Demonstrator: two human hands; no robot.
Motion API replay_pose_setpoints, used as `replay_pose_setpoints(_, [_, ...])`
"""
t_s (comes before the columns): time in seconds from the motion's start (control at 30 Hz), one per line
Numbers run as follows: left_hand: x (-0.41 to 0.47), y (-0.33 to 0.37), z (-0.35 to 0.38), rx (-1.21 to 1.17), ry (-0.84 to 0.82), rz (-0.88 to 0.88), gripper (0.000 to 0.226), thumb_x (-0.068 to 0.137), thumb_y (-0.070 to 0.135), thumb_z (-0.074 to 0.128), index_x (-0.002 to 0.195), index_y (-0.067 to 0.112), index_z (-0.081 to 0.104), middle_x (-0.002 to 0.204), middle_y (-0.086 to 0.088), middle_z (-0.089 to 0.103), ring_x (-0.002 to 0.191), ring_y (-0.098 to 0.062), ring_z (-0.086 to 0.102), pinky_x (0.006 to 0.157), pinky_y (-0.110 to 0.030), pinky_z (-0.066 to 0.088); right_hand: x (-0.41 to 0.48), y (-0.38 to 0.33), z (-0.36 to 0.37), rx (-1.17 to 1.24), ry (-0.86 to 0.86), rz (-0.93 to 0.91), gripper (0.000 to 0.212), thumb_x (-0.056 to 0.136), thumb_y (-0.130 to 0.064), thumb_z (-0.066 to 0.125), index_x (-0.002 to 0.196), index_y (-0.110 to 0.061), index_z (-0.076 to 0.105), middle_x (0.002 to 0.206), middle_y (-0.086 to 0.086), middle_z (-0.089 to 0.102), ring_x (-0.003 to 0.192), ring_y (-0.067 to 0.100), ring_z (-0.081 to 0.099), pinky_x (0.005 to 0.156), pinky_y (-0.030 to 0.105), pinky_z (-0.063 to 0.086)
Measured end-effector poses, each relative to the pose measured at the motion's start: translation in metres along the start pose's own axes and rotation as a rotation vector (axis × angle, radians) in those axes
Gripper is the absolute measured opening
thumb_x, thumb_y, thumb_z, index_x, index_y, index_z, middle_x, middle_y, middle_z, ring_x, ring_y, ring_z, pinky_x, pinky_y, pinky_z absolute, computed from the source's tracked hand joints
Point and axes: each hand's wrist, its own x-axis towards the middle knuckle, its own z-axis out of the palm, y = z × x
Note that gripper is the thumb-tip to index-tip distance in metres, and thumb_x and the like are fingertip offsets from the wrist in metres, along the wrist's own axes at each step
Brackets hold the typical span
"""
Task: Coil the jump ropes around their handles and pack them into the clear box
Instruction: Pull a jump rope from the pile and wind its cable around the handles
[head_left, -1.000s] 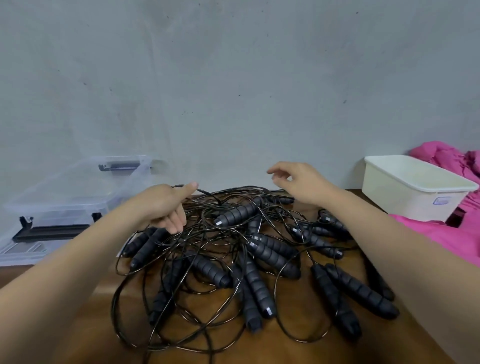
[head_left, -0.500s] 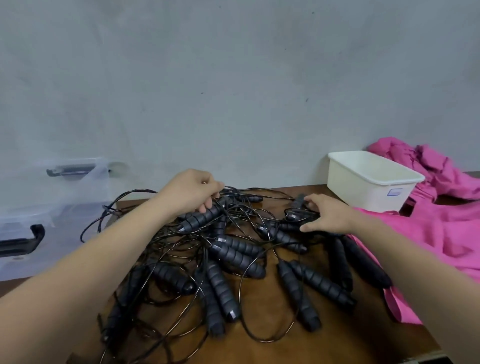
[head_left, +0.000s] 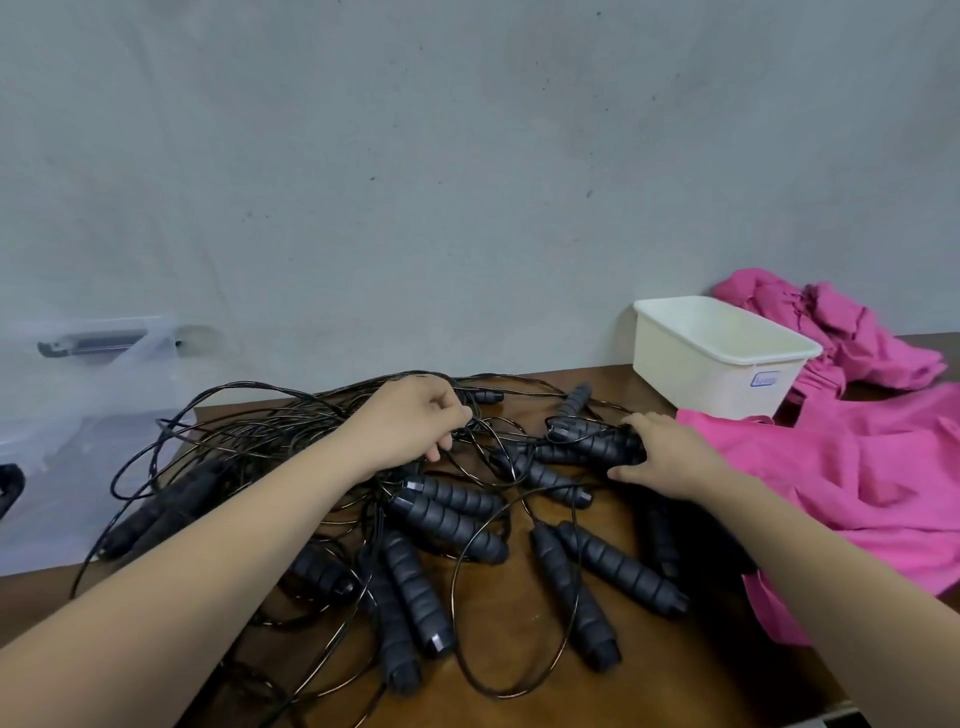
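A tangled heap of jump ropes (head_left: 447, 519) with black ribbed handles and thin black cords covers the brown table (head_left: 519, 644). My left hand (head_left: 415, 421) is over the back of the heap, its fingers curled round some cords. At the heap's right side my right hand (head_left: 662, 452) grips a black handle (head_left: 597, 447). The clear box (head_left: 78, 415) stands at the far left by the wall, blurred and partly cut off.
A white plastic tub (head_left: 717, 358) stands at the back right against the grey wall. Pink cloth (head_left: 857, 467) is piled behind and beside it and drapes over the table's right edge. Loose cord loops (head_left: 156, 457) spill towards the clear box.
The view has swung right, shifting the clear box to the left edge. My left hand moved onto the cords at the back; my right hand dropped onto a handle on the right.
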Motion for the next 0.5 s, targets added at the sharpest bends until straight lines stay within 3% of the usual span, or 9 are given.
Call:
replay_pose_setpoints(0.13, [-0.005,0.005,0.003,-0.016,-0.027,0.023,0.019,0.1,0.041,0.065,0.095,0.024,0.071,0.08,0.004,0.079,0.067,-0.011,0.075,0.087,-0.045,0.061,0.003,-0.001,0.003,0.11,0.0,-0.034,0.101,0.082,-0.057,0.082,0.164,-0.023,0.032,0.146,0.007,0.063,0.13,0.027,0.061,0.115,0.042,0.044])
replay_pose_setpoints(0.27, [-0.009,0.006,-0.006,-0.081,0.022,0.055,0.004,0.098,0.035,0.067,0.1,0.032,0.069,0.083,0.008,0.077,0.076,-0.008,0.075,0.076,-0.037,0.057,0.002,-0.017,-0.029,0.182,0.121,-0.123,0.095,0.091,-0.052,0.078,0.167,-0.021,0.029,0.154,0.01,0.057,0.139,0.03,0.055,0.113,0.04,0.045])
replay_pose_setpoints(0.33, [-0.01,0.004,-0.015,-0.094,0.068,0.069,0.018,0.096,0.024,0.065,0.107,0.038,0.066,0.091,0.012,0.075,0.079,-0.005,0.07,0.077,-0.031,0.052,-0.001,-0.04,-0.056,0.229,0.164,-0.173,0.106,0.092,-0.054,0.078,0.171,-0.023,0.015,0.141,0.009,0.067,0.125,0.029,0.065,0.103,0.04,0.052])
replay_pose_setpoints(0.4, [-0.012,0.001,-0.026,-0.123,0.135,0.111,0.041,0.092,0.009,0.06,0.118,0.041,0.062,0.106,0.014,0.072,0.091,0.001,0.067,0.081,-0.023,0.049,-0.011,-0.072,-0.09,0.355,0.139,-0.232,0.118,0.089,-0.057,0.079,0.172,-0.032,-0.002,0.111,-0.002,0.076,0.098,0.015,0.073,0.088,0.033,0.057])
replay_pose_setpoints(0.5, [-0.018,-0.004,-0.045,-0.185,0.167,0.163,0.06,0.087,-0.002,0.06,0.133,0.036,0.057,0.127,0.013,0.067,0.118,0.004,0.063,0.101,-0.022,0.05,-0.029,-0.12,-0.133,0.56,0.003,-0.328,0.111,0.09,-0.061,0.078,0.167,-0.052,-0.002,0.091,-0.007,0.077,0.083,0.003,0.071,0.082,0.02,0.052])
